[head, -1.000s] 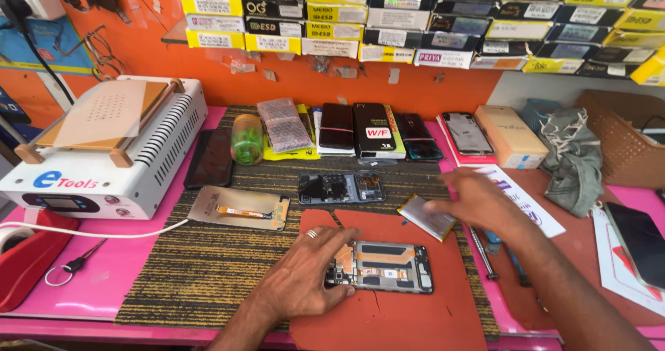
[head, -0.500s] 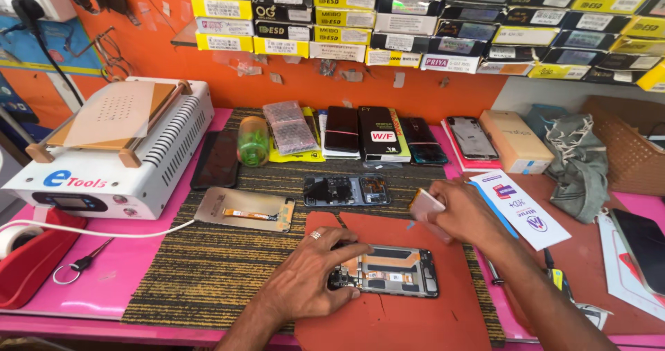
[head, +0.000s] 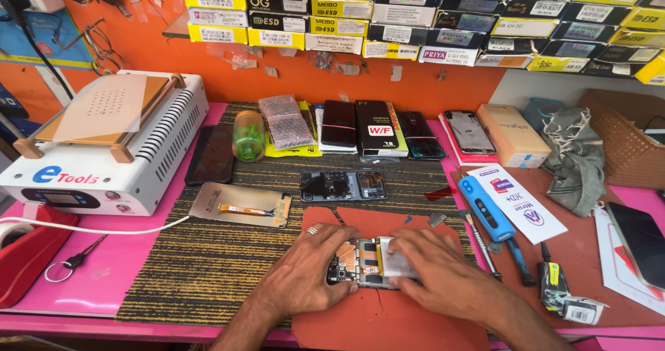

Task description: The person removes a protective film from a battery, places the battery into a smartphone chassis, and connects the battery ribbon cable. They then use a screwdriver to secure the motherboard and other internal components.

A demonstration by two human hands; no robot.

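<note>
Both hands press down on an opened phone (head: 364,261) lying on the red-brown mat (head: 388,316): the left hand (head: 308,271) clamps the phone's left end with curled fingers, a ring on one of them, while the right hand (head: 433,271) lies flat with its fingers pinning a silvery battery (head: 398,264) onto the phone's middle. Just right of that grip lie a screwdriver (head: 478,244) and a blue tool (head: 488,212). Beyond the hands, a bare phone frame (head: 343,183) and a detached screen panel (head: 239,204) rest on the striped mat (head: 187,268). Farther left stands the white heating machine (head: 104,147); farthest back, a row of phones (head: 377,126) lines the orange wall.
</note>
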